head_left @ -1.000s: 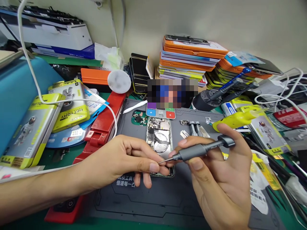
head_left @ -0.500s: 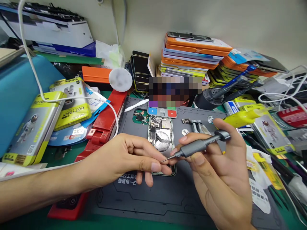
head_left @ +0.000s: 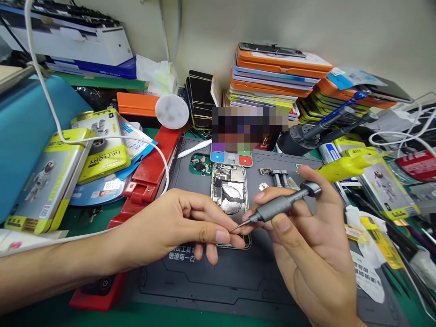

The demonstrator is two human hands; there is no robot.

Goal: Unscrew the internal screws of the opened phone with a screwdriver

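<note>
holding screwdriver (head_left: 275,210) over opened phone (head_left: 232,188)
right hand (head_left: 311,245) clasps handle; left hand (head_left: 187,220), pinching tip, partly hides phone; red device (head_left: 147,178) along mat's (head_left: 218,281) left edge.

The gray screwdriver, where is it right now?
In the head view, the gray screwdriver is right of centre in the right hand, its tip at the left hand, in front of the opened phone.

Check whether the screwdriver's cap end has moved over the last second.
Yes: judged against the phone, the cap end of the screwdriver in the right hand has shifted left in the picture, closer to it.
</note>
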